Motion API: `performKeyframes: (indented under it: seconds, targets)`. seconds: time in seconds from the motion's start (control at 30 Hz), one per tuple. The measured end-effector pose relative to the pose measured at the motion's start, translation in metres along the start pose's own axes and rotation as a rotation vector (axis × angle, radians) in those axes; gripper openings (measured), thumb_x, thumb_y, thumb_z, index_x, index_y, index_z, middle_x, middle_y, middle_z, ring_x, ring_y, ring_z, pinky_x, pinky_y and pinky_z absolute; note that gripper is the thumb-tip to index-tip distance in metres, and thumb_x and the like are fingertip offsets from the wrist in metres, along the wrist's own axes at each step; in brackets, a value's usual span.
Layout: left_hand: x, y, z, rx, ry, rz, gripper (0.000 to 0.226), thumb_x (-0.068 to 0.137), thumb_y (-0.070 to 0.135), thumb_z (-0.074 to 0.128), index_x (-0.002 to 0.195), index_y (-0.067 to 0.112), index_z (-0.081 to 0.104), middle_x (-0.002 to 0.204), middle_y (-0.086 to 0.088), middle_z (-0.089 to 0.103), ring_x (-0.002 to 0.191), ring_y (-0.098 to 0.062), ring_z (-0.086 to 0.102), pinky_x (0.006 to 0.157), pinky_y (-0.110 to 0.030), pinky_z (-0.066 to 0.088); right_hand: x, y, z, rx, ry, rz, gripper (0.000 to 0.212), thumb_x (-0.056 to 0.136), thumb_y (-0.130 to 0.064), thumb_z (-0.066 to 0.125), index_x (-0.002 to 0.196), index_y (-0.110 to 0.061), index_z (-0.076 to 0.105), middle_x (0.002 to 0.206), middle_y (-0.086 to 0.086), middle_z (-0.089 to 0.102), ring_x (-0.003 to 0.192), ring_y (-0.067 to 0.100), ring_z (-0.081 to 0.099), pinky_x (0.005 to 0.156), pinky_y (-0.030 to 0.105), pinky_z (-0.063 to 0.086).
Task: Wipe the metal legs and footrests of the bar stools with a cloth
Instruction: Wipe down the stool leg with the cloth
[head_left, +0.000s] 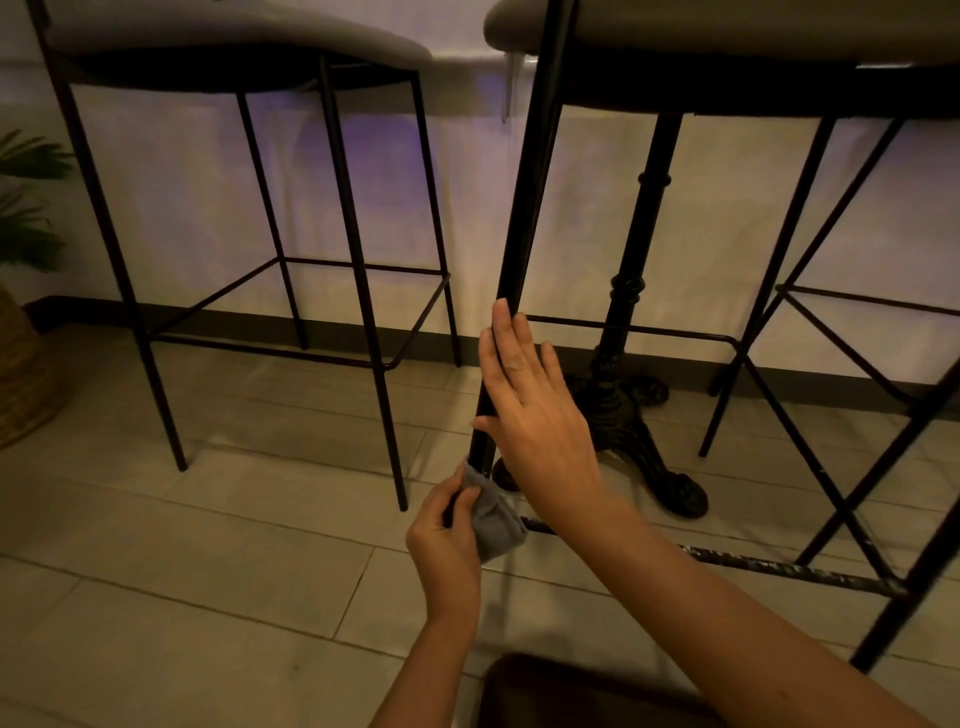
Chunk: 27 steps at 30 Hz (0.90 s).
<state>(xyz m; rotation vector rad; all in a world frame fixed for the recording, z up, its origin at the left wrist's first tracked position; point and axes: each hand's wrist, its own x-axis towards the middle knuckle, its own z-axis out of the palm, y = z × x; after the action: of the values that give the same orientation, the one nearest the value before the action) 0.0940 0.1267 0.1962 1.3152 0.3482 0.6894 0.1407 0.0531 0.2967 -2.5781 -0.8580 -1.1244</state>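
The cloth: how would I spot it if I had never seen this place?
Find the near bar stool on the right and follow its front leg down towards the tiled floor. The cloth is the small grey bundle bunched against that leg, gripped by the left hand. It is the only soft, pale thing among black metal rods.

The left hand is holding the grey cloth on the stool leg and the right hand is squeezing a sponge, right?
Not quite. The left hand does hold the grey cloth on the stool leg, but the right hand has no sponge; its straight fingers rest on the leg. The head view shows this.
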Motion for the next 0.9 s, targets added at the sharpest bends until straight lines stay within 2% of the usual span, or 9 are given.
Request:
performKeyframes:
  seconds: [0.2,0.33,0.43,0.53,0.73,0.9]
  targets:
    - [-0.0004,0.001,0.0013,0.024,0.015,0.023,0.025,0.084,-0.003,0.06,0.099,0.016,0.063,0.091,0.01,0.064,0.084,0.01,0.061,0.074,-0.005,0.046,-0.0007,0.0006,0.0012,-0.038,-0.002,-0.012,0.098,0.072,-0.02,0.076,0.145,-0.005,0.012,0.154,0.01,0.001,0.142,0.023,-0.004,0.116,0.036,0.002]
    - [0.0009,-0.0018,0.0008,0.035,0.017,0.026,0.025,0.083,-0.003,0.06,0.1,0.016,0.064,0.091,0.009,0.064,0.084,0.01,0.061,0.074,-0.004,0.046,-0.001,0.0007,0.0038,-0.034,0.029,-0.022,0.097,0.069,-0.02,0.079,0.144,-0.002,0.019,0.153,0.006,-0.002,0.142,0.026,0.006,0.113,0.044,0.014]
    - [0.0025,-0.0042,0.0005,0.048,0.017,0.023,0.023,0.083,-0.004,0.06,0.1,0.012,0.065,0.091,0.008,0.064,0.082,0.012,0.06,0.073,-0.003,0.045,-0.0014,0.0005,0.0044,-0.027,0.033,-0.027,0.098,0.069,-0.02,0.079,0.144,-0.002,0.019,0.153,0.007,-0.003,0.142,0.027,0.009,0.113,0.045,0.017]
    - [0.0029,-0.0049,0.0008,0.059,0.026,0.025,0.023,0.083,-0.004,0.06,0.099,0.013,0.065,0.089,0.009,0.064,0.08,0.012,0.06,0.071,-0.001,0.044,-0.0014,0.0003,0.004,-0.031,0.032,-0.024,0.098,0.069,-0.02,0.079,0.144,-0.002,0.018,0.153,0.008,-0.004,0.142,0.027,0.009,0.113,0.046,0.017]
    - [0.0011,-0.0069,-0.001,0.056,0.034,-0.006,0.024,0.083,-0.004,0.06,0.1,0.012,0.064,0.089,0.008,0.064,0.087,-0.003,0.059,0.075,-0.003,0.046,-0.0013,-0.0003,0.0032,-0.039,0.011,-0.01,0.098,0.072,-0.02,0.077,0.145,-0.004,0.013,0.153,0.007,-0.008,0.143,0.025,0.004,0.115,0.042,0.011]
    - [-0.0012,-0.0049,-0.0024,0.072,0.045,-0.028,0.021,0.084,-0.004,0.059,0.097,0.012,0.064,0.088,0.011,0.062,0.084,0.001,0.059,0.076,-0.004,0.046,-0.0012,-0.0015,0.0012,-0.031,-0.002,-0.005,0.101,0.073,-0.019,0.076,0.145,-0.006,0.007,0.153,0.005,-0.009,0.143,0.023,-0.002,0.116,0.038,0.005]
